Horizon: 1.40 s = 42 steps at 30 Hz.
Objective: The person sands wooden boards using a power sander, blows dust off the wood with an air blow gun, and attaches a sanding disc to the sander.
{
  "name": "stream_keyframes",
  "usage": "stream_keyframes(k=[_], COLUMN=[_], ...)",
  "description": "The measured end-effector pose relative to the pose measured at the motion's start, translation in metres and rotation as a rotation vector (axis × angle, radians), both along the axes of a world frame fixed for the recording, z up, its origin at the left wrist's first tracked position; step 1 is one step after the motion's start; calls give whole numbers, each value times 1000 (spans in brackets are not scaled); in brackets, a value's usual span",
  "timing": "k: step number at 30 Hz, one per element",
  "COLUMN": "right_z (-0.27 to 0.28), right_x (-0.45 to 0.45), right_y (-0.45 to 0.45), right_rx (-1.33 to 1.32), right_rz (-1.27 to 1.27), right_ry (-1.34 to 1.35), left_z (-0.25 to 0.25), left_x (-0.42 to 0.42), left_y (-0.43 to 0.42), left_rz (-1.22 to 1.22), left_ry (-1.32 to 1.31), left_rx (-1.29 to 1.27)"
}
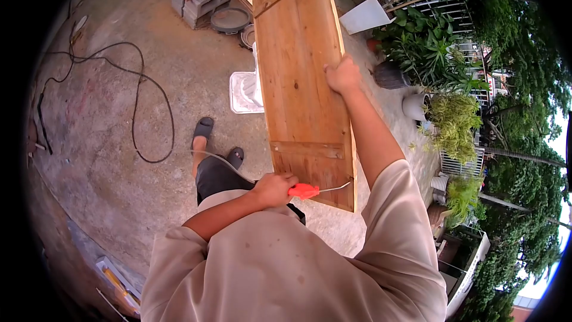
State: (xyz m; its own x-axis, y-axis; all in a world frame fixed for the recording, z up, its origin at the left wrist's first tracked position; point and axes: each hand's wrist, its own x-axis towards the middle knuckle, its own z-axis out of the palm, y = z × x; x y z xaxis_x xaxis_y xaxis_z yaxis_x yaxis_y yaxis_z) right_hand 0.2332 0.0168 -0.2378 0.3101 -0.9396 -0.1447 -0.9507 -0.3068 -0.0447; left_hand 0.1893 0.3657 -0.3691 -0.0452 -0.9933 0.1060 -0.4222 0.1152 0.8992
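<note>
Beige shirt cloth (256,262) is being shown nearest the view. Beyond it, the wooden board (304,83) is being held up at a slant above the concrete floor (95,119). Its long edge is being gripped by the right hand (344,76), though the fingers behind it are being hidden. Across the board's near end, a red-handled nozzle (304,191) is being pointed, its handle being clasped by the closed fingers of the left hand (274,189); whether the tip is being touched to the wood cannot be told. Handling is evidently being carried on, but how much is done or being left cannot be judged, no dividing mark being shown. Just left of the board, a white tray (239,107) is being seen; well left, a black cable (134,125); right, potted plants (453,119).
</note>
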Motion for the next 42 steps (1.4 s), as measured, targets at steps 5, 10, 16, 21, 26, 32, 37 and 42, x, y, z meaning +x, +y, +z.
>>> stream_keyframes(k=[5,10,16,21,26,32,37,42], right_z=[2,10,18,20,15,25,19,-3], right_x=[0,3,8,7,6,12,8,-4], right_y=[1,6,12,12,9,17,8,-4], right_rx=[4,34,48,61,63,81,79,13], right_rz=[-6,-11,-11,-13,-1,-25,-3,5], right_ry=[15,44,52,20,9,33,11,-51], left_z=[2,-6,-5,7,18,19,-7,-37], left_x=[-1,0,-2,5,6,13,12,35], left_y=[3,4,4,-6,-9,-25,-10,7], left_rz=[20,-9,-95,73,-122,87,-265,-392], left_ry=[20,-2,-29,18,-41,-3,-102,-181], left_rx=[19,15,-13,32,-14,19,44,208])
